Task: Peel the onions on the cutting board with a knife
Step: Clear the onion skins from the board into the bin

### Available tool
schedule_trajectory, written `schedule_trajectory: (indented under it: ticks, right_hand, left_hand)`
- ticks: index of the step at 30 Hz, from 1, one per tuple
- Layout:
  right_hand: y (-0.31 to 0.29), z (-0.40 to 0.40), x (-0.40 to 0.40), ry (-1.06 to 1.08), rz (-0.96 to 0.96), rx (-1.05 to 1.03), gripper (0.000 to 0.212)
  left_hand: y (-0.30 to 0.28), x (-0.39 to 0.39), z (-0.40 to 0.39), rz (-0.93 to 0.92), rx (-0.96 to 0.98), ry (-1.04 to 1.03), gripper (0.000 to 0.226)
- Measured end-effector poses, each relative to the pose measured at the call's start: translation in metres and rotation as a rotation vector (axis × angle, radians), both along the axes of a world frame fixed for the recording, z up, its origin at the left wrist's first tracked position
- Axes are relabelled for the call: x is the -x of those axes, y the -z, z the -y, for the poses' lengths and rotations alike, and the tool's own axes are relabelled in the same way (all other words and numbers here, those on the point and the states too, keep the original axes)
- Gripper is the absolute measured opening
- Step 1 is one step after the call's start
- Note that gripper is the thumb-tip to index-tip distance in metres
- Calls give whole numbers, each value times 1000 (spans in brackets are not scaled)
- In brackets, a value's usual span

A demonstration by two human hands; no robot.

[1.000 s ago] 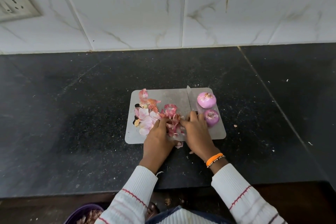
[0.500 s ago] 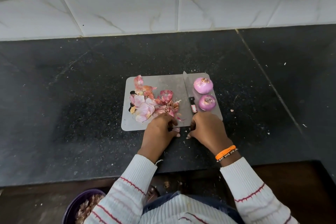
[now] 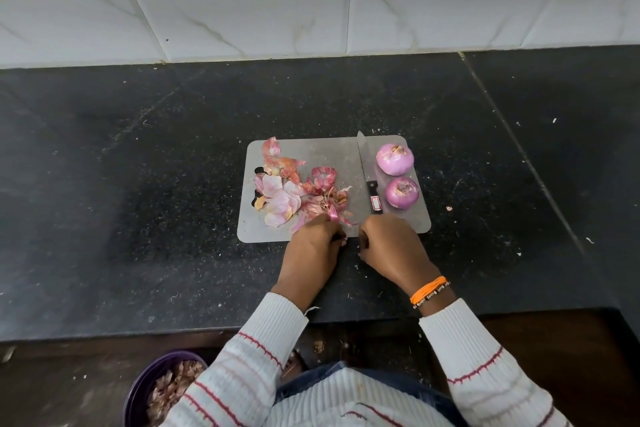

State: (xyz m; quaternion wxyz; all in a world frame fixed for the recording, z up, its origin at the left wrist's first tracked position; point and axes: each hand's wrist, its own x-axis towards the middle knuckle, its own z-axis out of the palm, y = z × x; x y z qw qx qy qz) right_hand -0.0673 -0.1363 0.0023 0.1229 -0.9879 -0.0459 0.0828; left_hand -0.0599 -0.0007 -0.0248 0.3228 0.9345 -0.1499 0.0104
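A grey cutting board lies on the black counter. Two peeled purple onions sit on its right side, one farther and one nearer. Left of them a knife with a black handle lies flat, its tip pointing away, and no hand touches it. Pink and red onion peels are heaped on the board's left half. My left hand is at the board's near edge, its curled fingers pinching the nearest peels. My right hand rests beside it at the near edge with curled fingers; I see nothing in it.
A white marble-tiled wall rises behind the counter. Below the counter's front edge at lower left stands a purple bowl with onion peels in it. Small scraps dot the counter around the board.
Both hands have drawn back from the middle of the board to its near edge. My right hand has come off the knife handle, which now shows in full.
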Motion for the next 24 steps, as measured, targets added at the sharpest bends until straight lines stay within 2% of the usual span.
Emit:
schedule_trajectory:
  ticks: [5, 9, 11, 13, 15, 17, 21, 24]
  right_hand:
    - [-15, -6, -16, 15, 88, -232, 14]
    - [-22, -16, -30, 62, 132, -442, 21]
    - [-21, -18, -34, 67, 154, -437, 27]
    - [-16, -17, -40, 63, 118, -347, 42]
    - [-11, -16, -47, 43, -10, -214, 60]
    - [-8, -20, -55, 18, -121, -182, 68]
    - [-5, -35, -72, -4, -126, -270, 60]
    - [-8, -37, -82, 17, -84, -285, 52]
  left_hand:
    - [-14, -10, -9, 83, 109, -135, 14]
    - [-17, -21, -23, 102, 128, -222, 27]
    - [-17, -23, -30, 99, 148, -254, 31]
    - [-17, -26, -39, 84, 151, -303, 39]
    - [-14, -32, -49, 17, 54, -335, 62]
    - [-12, -38, -56, -83, -30, -339, 75]
    - [-12, -49, -51, -165, -9, -292, 62]
    - [-15, -52, -46, -159, 50, -236, 67]
